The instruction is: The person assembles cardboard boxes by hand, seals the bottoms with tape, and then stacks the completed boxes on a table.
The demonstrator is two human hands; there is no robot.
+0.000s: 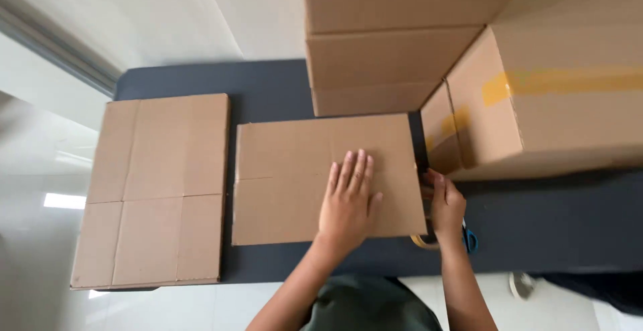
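A flattened cardboard box point(295, 177) lies in the middle of a dark table point(268, 87). My left hand point(348, 200) rests flat on its right half, fingers spread and pointing away from me. My right hand point(445, 204) sits at the cardboard's right edge with its fingers curled against that edge. Under the right wrist a roll of tape point(422, 240) and blue-handled scissors point(471, 239) peek out; whether the hand holds either of them cannot be made out.
A second flattened cardboard sheet point(157, 190) lies at the table's left end, overhanging the front edge. Large assembled cardboard boxes point(536, 103) with yellowish tape stand at the back right, and two more point(388, 36) are stacked behind the middle sheet. White floor surrounds the table.
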